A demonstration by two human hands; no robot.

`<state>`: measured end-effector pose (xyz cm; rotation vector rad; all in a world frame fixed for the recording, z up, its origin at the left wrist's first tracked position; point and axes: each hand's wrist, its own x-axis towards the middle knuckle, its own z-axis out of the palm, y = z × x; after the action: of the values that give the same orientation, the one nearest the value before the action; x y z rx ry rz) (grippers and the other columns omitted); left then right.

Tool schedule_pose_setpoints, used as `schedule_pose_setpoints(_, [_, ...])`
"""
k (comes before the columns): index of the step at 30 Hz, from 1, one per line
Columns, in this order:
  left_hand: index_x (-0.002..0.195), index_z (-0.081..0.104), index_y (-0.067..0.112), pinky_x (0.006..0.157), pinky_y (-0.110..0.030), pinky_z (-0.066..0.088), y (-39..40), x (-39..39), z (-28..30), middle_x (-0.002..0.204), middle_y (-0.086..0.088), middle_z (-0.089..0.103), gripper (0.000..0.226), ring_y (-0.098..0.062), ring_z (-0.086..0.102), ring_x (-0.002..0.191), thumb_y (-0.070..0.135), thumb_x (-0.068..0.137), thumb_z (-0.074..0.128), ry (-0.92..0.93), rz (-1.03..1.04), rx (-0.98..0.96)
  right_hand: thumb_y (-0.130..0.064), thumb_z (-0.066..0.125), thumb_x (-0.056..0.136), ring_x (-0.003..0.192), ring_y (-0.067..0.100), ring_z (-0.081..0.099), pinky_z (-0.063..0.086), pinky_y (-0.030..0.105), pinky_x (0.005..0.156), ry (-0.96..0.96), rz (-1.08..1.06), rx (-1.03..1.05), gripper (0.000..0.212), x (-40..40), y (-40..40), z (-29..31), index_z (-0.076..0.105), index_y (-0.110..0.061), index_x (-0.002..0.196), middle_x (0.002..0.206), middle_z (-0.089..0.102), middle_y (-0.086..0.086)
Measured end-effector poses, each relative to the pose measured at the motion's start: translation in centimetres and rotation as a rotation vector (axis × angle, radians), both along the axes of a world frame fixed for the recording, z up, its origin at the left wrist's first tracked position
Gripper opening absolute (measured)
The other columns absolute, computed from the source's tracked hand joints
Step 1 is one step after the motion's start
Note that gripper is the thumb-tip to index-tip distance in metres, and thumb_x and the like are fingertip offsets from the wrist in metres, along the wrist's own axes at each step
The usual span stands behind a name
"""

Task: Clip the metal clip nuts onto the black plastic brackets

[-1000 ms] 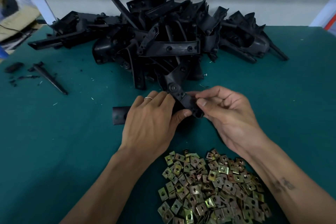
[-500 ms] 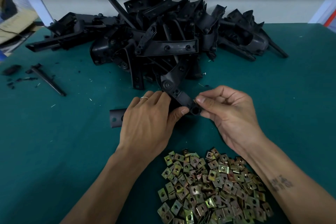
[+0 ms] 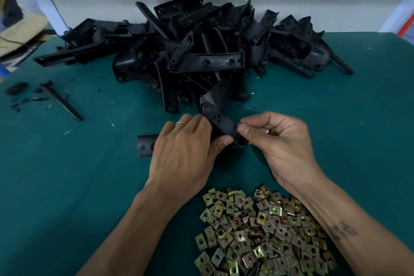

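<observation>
A black plastic bracket lies on the green table in front of me, one end sticking out left of my hand. My left hand covers its middle and grips it, thumb pressed near the right end. My right hand pinches that right end between thumb and forefinger; whether a clip nut sits between the fingertips is hidden. A heap of brass-coloured metal clip nuts lies close to me, under my right forearm.
A big pile of black plastic brackets fills the back of the green table. A loose black rod and black crumbs lie at the left. A cardboard box stands at the far left edge.
Both hands stay on the bracket. My right fingertips have curled tighter on its right end, and the bracket has shifted slightly.
</observation>
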<state>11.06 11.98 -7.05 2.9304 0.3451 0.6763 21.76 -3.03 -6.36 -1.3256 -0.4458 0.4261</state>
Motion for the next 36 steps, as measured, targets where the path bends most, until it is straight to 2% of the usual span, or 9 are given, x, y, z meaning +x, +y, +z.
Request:
schedule_pose_setpoints(4, [0.085, 0.054, 0.013, 0.072, -0.039, 0.038, 0.1, -0.1, 0.0, 0.081, -0.001, 0.059, 0.058, -0.027, 0.053, 0.081, 0.058, 0.104, 0.022, 0.016, 0.004, 0.018, -0.015, 0.085, 0.077, 0.087, 0.016, 0.069, 0.053, 0.024, 0.080, -0.037, 0.087, -0.045, 0.007, 0.0, -0.3, 0.0, 0.082, -0.018, 0.082, 0.092, 0.077, 0.007])
schedule_pose_setpoints(8, [0.091, 0.059, 0.015, 0.074, -0.037, 0.039, 0.2, -0.2, 0.0, 0.085, 0.002, 0.061, 0.059, -0.025, 0.054, 0.084, 0.058, 0.103, 0.020, 0.043, 0.036, -0.010, -0.014, 0.067, 0.083, 0.088, 0.009, 0.070, 0.052, 0.019, 0.078, 0.057, 0.246, 0.031, 0.018, 0.6, -1.1, 0.7, 0.079, -0.004, 0.091, 0.102, 0.076, 0.013])
schedule_pose_setpoints(11, [0.091, 0.060, 0.016, 0.073, -0.038, 0.039, 0.3, -0.3, 0.0, 0.084, 0.002, 0.063, 0.051, -0.026, 0.056, 0.084, 0.052, 0.103, 0.027, 0.036, 0.065, -0.014, -0.015, 0.062, 0.086, 0.110, 0.017, 0.070, 0.049, 0.028, 0.099, 0.030, 0.339, -0.014, 0.031, 0.8, -1.4, 1.1, 0.070, 0.009, 0.105, 0.118, 0.073, 0.015])
schedule_pose_setpoints(14, [0.088, 0.059, 0.015, 0.072, -0.038, 0.037, 0.2, -0.4, 0.0, 0.082, 0.001, 0.063, 0.047, -0.027, 0.056, 0.082, 0.050, 0.103, 0.031, 0.020, 0.084, 0.000, -0.016, 0.066, 0.087, 0.125, 0.027, 0.063, 0.041, 0.039, 0.114, 0.043, 0.375, -0.034, 0.033, 0.9, -1.5, 1.2, 0.068, 0.007, 0.110, 0.125, 0.071, 0.017])
schedule_pose_setpoints(19, [0.085, 0.056, 0.013, 0.071, -0.040, 0.037, 0.1, -0.4, 0.1, 0.081, -0.002, 0.062, 0.050, -0.029, 0.055, 0.081, 0.051, 0.104, 0.031, -0.009, 0.101, 0.032, -0.011, 0.070, 0.082, 0.112, 0.024, 0.069, 0.049, 0.037, 0.108, 0.112, 0.319, -0.031, 0.022, 0.8, -0.9, 1.1, 0.070, 0.001, 0.100, 0.111, 0.075, 0.015])
schedule_pose_setpoints(24, [0.080, 0.055, 0.012, 0.068, -0.040, 0.040, -0.1, -0.2, 0.1, 0.076, -0.003, 0.063, 0.055, -0.030, 0.057, 0.077, 0.055, 0.103, 0.030, -0.077, 0.034, 0.008, -0.014, 0.079, 0.078, 0.083, 0.008, 0.068, 0.052, 0.020, 0.075, -0.340, 0.212, -0.215, 0.021, -0.3, -0.8, 0.1, 0.066, -0.015, 0.095, 0.086, 0.072, -0.006])
schedule_pose_setpoints(28, [0.076, 0.054, 0.011, 0.067, -0.038, 0.039, 0.1, -0.4, 0.1, 0.074, -0.003, 0.061, 0.057, -0.028, 0.054, 0.074, 0.056, 0.102, 0.031, -0.130, -0.004, -0.049, -0.019, 0.083, 0.084, 0.073, 0.012, 0.066, 0.054, 0.030, 0.060, -0.897, 0.110, -0.382, 0.019, -0.2, -1.1, 0.0, 0.065, -0.015, 0.091, 0.080, 0.063, -0.010])
schedule_pose_setpoints(33, [0.081, 0.058, 0.012, 0.067, -0.041, 0.042, 0.1, -0.3, 0.1, 0.076, 0.001, 0.060, 0.060, -0.025, 0.053, 0.075, 0.059, 0.102, 0.027, -0.153, -0.075, -0.121, -0.026, 0.076, 0.088, 0.062, 0.010, 0.049, 0.038, 0.024, 0.056, -1.222, 0.066, -0.452, 0.018, 0.4, -1.7, 0.6, 0.066, -0.012, 0.085, 0.075, 0.056, -0.008])
schedule_pose_setpoints(36, [0.081, 0.060, 0.009, 0.068, -0.044, 0.045, 0.1, -0.3, -0.1, 0.080, -0.002, 0.062, 0.057, -0.027, 0.057, 0.078, 0.054, 0.102, 0.031, -0.139, -0.067, -0.131, -0.025, 0.072, 0.091, 0.061, 0.014, 0.050, 0.042, 0.032, 0.053, -1.303, 0.028, -0.487, 0.018, 0.0, -1.6, 0.8, 0.068, -0.009, 0.083, 0.073, 0.059, -0.003])
